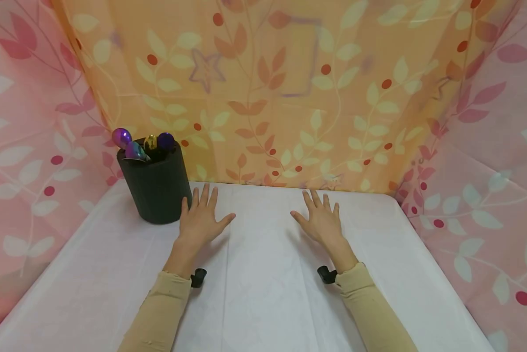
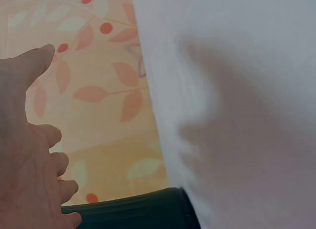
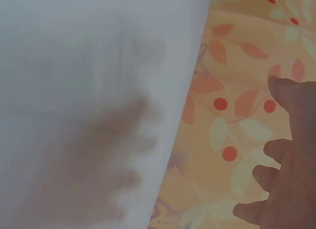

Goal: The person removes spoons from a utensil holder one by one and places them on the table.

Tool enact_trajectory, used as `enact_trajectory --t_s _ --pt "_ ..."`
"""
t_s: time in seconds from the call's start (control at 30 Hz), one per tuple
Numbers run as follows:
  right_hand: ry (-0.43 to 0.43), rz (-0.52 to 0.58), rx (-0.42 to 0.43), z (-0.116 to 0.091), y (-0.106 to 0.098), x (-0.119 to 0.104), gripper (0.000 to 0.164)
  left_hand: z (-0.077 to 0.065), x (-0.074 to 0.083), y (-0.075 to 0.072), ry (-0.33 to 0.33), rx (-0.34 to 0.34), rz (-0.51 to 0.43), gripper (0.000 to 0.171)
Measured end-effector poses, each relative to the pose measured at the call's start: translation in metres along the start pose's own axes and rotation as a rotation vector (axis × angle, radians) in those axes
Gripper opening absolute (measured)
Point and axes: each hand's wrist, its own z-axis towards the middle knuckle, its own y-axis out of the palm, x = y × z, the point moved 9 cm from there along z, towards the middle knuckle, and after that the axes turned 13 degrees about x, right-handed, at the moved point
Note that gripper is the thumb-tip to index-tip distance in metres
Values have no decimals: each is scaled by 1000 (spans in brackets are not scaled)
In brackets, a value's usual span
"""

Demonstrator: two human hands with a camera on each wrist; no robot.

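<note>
My left hand (image 1: 198,222) is held over the white table with its fingers spread, and it holds nothing. Just to its left stands a dark cylindrical container (image 1: 155,190), which the little finger overlaps in the head view. Shiny rounded ends (image 1: 135,150) like spoon bowls, in purple, teal and gold, stick out of its top; their lower parts are hidden inside. My right hand (image 1: 322,222) hovers over the table on the other side, fingers fanned out and nothing in it. The left wrist view shows the container's dark side (image 2: 133,209) beyond the fingertips.
A white cloth covers the table (image 1: 263,274). Behind it hangs an orange leaf-patterned curtain (image 1: 254,98), with pink patterned curtains (image 1: 479,161) along both sides. Both wrists carry a small black camera (image 1: 327,275).
</note>
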Motion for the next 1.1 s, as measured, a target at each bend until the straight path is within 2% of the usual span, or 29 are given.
enact_trajectory --t_s 0.17,0.33,0.5,0.7,0.9,1.1 --pt "-17 32 19 5 -5 -15 88 1 1 -15 7 31 1 101" --pt "-47 77 70 13 -9 -36 87 2 0 -34 21 91 -7 102" --pt "-89 125 130 23 -16 -62 87 5 -3 -58 40 161 -12 102" --pt "-156 148 213 36 -29 -94 87 7 -10 -95 39 238 -8 102" --pt "-223 188 243 50 -39 -131 85 4 -29 -136 18 324 -36 101" --pt "-296 184 253 64 -44 -174 84 3 -67 -162 -47 365 -59 104"
